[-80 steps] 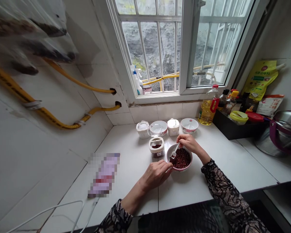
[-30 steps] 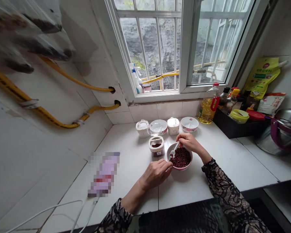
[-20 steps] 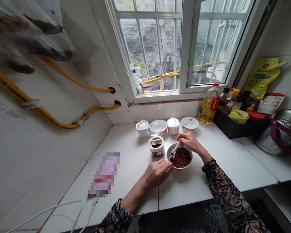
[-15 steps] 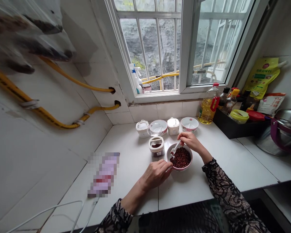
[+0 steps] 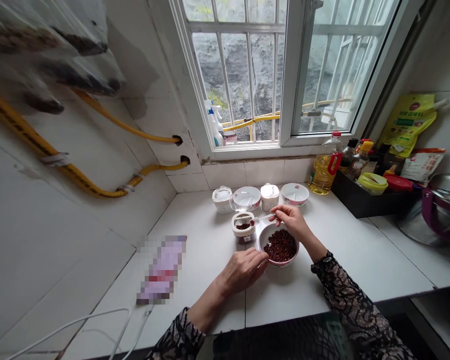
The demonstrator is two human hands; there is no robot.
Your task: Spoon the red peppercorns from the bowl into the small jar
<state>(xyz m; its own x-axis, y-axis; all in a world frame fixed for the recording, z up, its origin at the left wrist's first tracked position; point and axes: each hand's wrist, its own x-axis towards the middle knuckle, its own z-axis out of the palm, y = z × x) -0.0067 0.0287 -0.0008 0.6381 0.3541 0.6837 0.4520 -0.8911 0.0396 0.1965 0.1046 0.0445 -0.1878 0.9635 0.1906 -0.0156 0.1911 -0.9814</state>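
My right hand (image 5: pixel 292 222) pinches a small white spoon (image 5: pixel 262 218) by its handle. The spoon's tip, with a few dark red grains on it, is at the opening of a white-rimmed clear seasoning jar (image 5: pixel 249 238). More dark red grains show inside this jar, and its lid is up. My left hand (image 5: pixel 244 269) grips the near left rim of a white bowl (image 5: pixel 265 235) with a pink edge. Dark red peppercorns (image 5: pixel 282 245) lie in the bowl, which stands just right of the jar.
Behind are two white seasoning jars (image 5: pixel 222 204) and two white bowls (image 5: pixel 295 199). An oil bottle (image 5: pixel 322 172) stands beside a black box (image 5: pixel 360 202) of condiments, with a steel pot (image 5: pixel 416 225) farther right. A pixelated flat object (image 5: pixel 163 270) with a cable lies at left.
My right hand has lifted the spoon out of the bowl and moved it left to the seasoning jar's opening. My left hand stays on the bowl's rim.
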